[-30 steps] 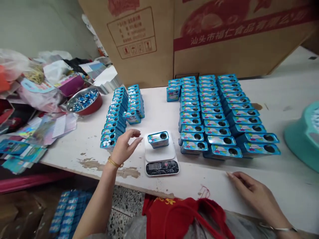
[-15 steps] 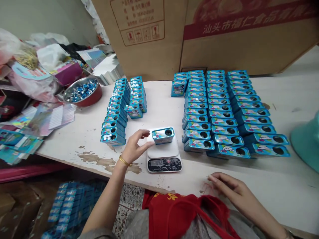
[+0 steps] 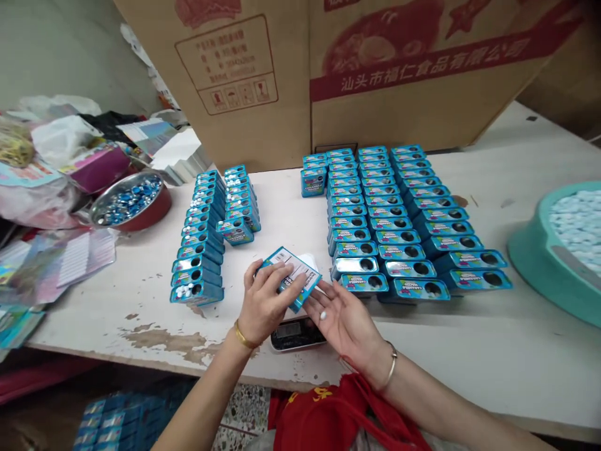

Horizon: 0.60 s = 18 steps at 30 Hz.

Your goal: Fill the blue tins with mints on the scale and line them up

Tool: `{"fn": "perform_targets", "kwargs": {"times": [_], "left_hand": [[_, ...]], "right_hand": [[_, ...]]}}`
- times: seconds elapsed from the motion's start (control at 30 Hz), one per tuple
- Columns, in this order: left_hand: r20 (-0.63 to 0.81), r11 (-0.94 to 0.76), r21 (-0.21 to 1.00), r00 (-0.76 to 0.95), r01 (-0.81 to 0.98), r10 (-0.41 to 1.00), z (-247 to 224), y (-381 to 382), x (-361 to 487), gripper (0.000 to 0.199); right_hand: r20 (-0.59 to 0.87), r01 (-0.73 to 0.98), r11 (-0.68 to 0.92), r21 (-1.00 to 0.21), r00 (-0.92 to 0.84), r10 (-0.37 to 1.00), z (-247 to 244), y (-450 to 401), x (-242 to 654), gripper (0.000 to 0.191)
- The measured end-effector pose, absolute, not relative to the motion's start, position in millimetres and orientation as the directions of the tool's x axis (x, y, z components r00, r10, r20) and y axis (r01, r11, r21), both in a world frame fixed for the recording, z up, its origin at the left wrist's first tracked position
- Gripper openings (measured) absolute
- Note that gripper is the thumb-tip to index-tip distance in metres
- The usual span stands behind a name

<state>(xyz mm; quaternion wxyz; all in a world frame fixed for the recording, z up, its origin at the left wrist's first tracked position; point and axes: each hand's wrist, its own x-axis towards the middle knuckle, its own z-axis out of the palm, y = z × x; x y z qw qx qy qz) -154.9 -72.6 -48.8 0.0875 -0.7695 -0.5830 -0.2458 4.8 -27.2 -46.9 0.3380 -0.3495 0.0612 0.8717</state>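
Note:
My left hand (image 3: 264,299) is closed around a blue candy tin (image 3: 304,277). The tin is tilted over my right hand (image 3: 351,327), its printed back facing up. My right palm is turned upward with the fingers stretched out, and one small white candy (image 3: 323,316) lies on the fingers. Below the tin sits a digital kitchen scale (image 3: 297,334); its platform is mostly hidden by the tin and hands. Upright tins with round holes in their tops stand in long rows on the right (image 3: 369,213) and in two shorter rows on the left (image 3: 201,250).
White candies lie on top of several left-hand tins. A teal tub (image 3: 530,250) of white candies stands at the right edge. A metal bowl (image 3: 162,210) of blue caps is at the left, beside bags and printed sheets. A large carton (image 3: 282,134) stands behind the tins.
My left hand has lifted the tin off the scale and tilted it. My right hand has moved left and up beneath it, palm up. The view has shifted right.

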Motion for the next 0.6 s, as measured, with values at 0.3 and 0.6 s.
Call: {"fn": "perform_targets", "kwargs": {"times": [0.3,0.6], "left_hand": [[0.642,-0.253,-0.149,0.288,0.956,0.711,-46.0,-85.9,-157.5,0.036],[0.463,-0.103,0.492,-0.159,0.864,0.872,-73.2,-79.2,-155.9,0.033]], "right_hand": [[-0.647,-0.628,-0.777,-0.028,-0.581,0.493,-45.7,-23.7,-10.4,0.022],[-0.672,-0.631,-0.765,-0.128,-0.513,0.535,-45.7,-19.7,-2.4,0.017]]}}
